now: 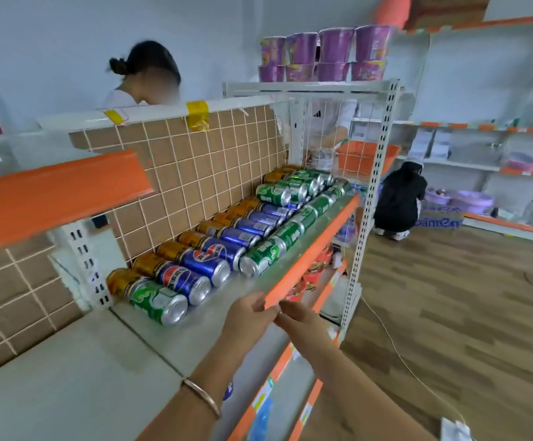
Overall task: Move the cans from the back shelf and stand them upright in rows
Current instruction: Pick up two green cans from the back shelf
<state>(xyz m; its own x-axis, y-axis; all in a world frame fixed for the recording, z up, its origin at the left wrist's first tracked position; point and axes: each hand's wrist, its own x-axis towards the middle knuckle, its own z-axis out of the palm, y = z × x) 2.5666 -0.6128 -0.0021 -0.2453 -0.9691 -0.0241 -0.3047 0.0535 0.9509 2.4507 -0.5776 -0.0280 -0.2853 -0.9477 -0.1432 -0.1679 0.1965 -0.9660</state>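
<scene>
Shop shelf (236, 302) against a brown tiled wall (195, 160): cans on their sides, both hands at the orange front lip (316, 249).

Behind the lip the cans lie in rows, all on their sides. The gold cans (122, 280) are farthest from the lip, against the wall, with the blue cans (195, 272) in front of them. A line of green cans (290, 230) runs end to end just behind the lip, with more green cans stacked toward its far end. One green can (158, 302) lies near the lip's near end, closest to the hands yet apart from them. The left hand (246, 316), with a bracelet (201, 396) on its wrist, and the right hand (303, 319) meet fingertip to fingertip at the lip's near end, fingers loosely bent. Blur hides whether either hand pinches anything.
</scene>
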